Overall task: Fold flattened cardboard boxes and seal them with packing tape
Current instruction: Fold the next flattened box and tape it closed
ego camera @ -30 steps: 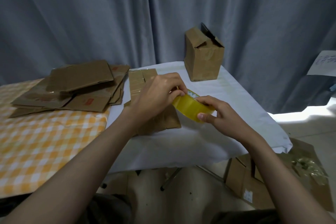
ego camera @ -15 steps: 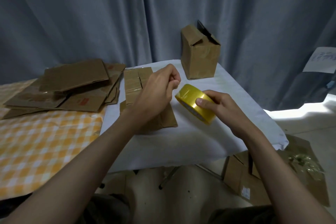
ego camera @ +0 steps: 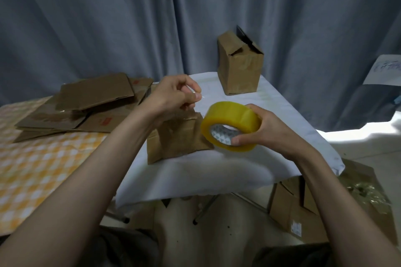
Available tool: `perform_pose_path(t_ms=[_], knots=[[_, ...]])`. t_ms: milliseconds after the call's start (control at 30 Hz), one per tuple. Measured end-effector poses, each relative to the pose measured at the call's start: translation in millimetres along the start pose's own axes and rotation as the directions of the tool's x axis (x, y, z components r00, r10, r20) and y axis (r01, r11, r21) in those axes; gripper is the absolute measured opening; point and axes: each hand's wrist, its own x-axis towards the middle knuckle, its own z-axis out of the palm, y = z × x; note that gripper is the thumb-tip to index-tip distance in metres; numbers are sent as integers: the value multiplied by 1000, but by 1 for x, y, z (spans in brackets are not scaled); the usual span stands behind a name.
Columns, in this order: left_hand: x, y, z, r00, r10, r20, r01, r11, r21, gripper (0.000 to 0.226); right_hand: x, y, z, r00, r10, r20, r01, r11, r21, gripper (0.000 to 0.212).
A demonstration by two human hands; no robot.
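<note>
Taping step, tape end being drawn: right hand (ego camera: 267,128) grips yellow packing-tape roll (ego camera: 231,125) above white tabletop's (ego camera: 282,110) centre, left hand (ego camera: 173,95) pinches its clear end over flattened brown cardboard box (ego camera: 175,138); next: fold box.

— Tape? 
— Glossy yellow roll of packing tape (ego camera: 231,125), tilted, patterned core showing, held above the white table (ego camera: 288,119). 
— Boxes? 
— Flat brown cardboard box (ego camera: 175,138) lying beneath; stack of flattened brown boxes (ego camera: 86,106) left; upright folded brown box (ego camera: 239,67) at back, top flaps ajar.
</note>
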Motion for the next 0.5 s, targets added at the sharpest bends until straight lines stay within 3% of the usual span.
perform_pose_path(t_ms=[300,500], knots=[[-33,-22,-12,989,-105,-105,89,985,-148,9,2,-8,14,917,-347,-198,243,879,-411,47],[-45,-43,-34,972,-175,-154,143,969,-199,12,14,-17,29,817,-525,-238,276,719,-638,63]])
